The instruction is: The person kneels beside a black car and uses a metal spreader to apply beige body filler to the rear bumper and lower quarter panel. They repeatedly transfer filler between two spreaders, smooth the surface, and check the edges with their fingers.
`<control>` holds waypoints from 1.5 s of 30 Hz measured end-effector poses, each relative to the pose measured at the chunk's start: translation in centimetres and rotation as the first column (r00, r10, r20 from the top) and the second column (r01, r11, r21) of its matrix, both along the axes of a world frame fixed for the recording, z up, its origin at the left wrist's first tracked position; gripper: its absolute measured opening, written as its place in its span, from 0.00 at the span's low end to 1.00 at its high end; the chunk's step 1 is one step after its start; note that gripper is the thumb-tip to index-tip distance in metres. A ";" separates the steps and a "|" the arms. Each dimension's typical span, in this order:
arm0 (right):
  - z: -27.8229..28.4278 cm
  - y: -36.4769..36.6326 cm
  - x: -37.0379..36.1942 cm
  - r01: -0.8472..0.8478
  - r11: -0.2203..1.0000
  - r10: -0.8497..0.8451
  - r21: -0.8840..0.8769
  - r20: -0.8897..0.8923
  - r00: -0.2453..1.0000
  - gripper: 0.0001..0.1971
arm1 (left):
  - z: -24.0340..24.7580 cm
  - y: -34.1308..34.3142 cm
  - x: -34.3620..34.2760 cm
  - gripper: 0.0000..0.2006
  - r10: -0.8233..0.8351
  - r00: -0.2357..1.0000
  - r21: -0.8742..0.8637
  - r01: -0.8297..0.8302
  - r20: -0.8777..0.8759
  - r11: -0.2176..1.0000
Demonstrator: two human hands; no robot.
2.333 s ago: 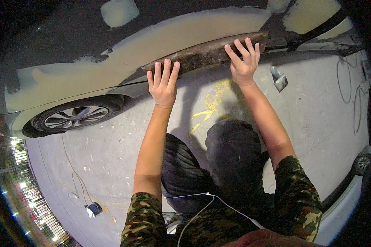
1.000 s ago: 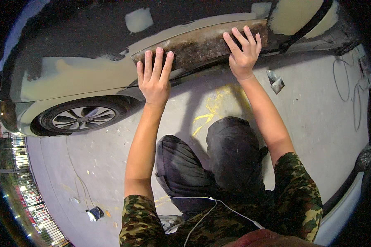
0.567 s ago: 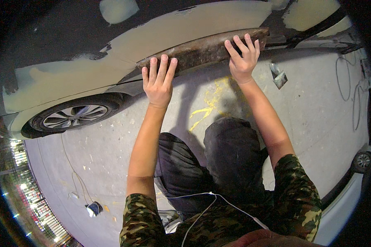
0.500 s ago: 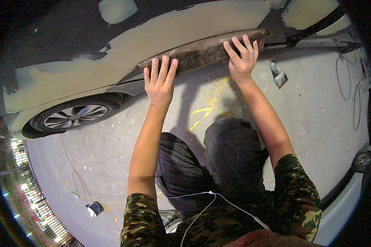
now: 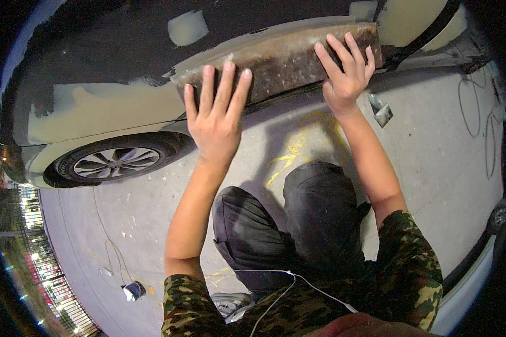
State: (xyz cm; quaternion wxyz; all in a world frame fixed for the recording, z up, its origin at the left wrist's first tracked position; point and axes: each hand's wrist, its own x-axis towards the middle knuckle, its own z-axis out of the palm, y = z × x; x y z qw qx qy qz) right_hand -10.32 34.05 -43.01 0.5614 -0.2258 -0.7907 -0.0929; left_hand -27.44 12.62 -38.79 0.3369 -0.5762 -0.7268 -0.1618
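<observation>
A long, worn brown sanding board (image 5: 289, 64) lies against the side panel of a dark car, over a beige patch of filler (image 5: 107, 109). Near its left end my left hand (image 5: 216, 121) holds it, four fingers spread across its face. My right hand (image 5: 346, 81) grips it the same way towards the right end. Neither thumb shows; both seem hidden at the board's lower edge. More filler patches (image 5: 188, 28) mark the bodywork above and beside the board.
The car's wheel (image 5: 117, 163) is at the left. On the concrete floor (image 5: 433, 168) are yellow marks (image 5: 289, 157), a crumpled packet (image 5: 381, 109), a cable (image 5: 115, 253) and a small dark object (image 5: 134, 291). Another vehicle's wheel (image 5: 497, 218) shows at the right edge, and a fence (image 5: 45, 253) at the left.
Both hands have moved the board upward on the panel, and more of its face shows. The left hand is now higher and slightly further left, the right hand higher and further right.
</observation>
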 end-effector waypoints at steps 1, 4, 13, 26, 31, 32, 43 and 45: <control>0.6 -0.1 -0.6 -0.004 0.999 0.005 0.035 -0.026 1.000 0.32 | 0.5 0.3 -0.4 0.25 0.038 0.998 0.023 -0.037 -0.047 0.999; 0.9 0.0 -2.2 0.030 0.998 -0.027 0.054 -0.042 0.999 0.32 | 0.7 0.8 -1.7 0.24 0.037 0.997 0.041 -0.034 -0.065 0.999; -4.2 0.6 -2.8 0.009 0.999 -0.008 0.043 -0.036 0.999 0.28 | -5.6 1.3 -3.0 0.23 0.014 0.997 0.105 -0.006 -0.074 0.994; -11.7 0.1 -2.7 -0.007 1.000 0.007 0.001 0.053 0.999 0.27 | -13.6 0.7 -3.9 0.26 0.014 0.999 0.050 -0.011 -0.049 0.999; -11.5 -1.2 -1.6 0.004 0.999 0.001 -0.034 0.155 0.988 0.27 | -13.4 -0.4 -2.3 0.30 0.000 0.996 -0.021 0.002 0.086 1.000; -10.9 -1.8 -0.8 0.006 0.998 0.007 -0.069 0.192 0.981 0.27 | -12.8 -0.8 -1.7 0.29 -0.010 0.991 -0.030 0.014 0.136 0.999; 0.8 -4.4 -1.7 0.014 0.999 -0.015 0.049 0.027 1.000 0.28 | -0.4 -3.2 -0.7 0.25 0.028 1.000 0.038 -0.028 -0.003 0.999; 1.9 -4.1 -2.7 0.022 0.997 -0.021 0.072 -0.011 1.000 0.28 | 0.7 -2.7 -1.4 0.25 0.030 0.999 0.053 -0.028 -0.031 0.998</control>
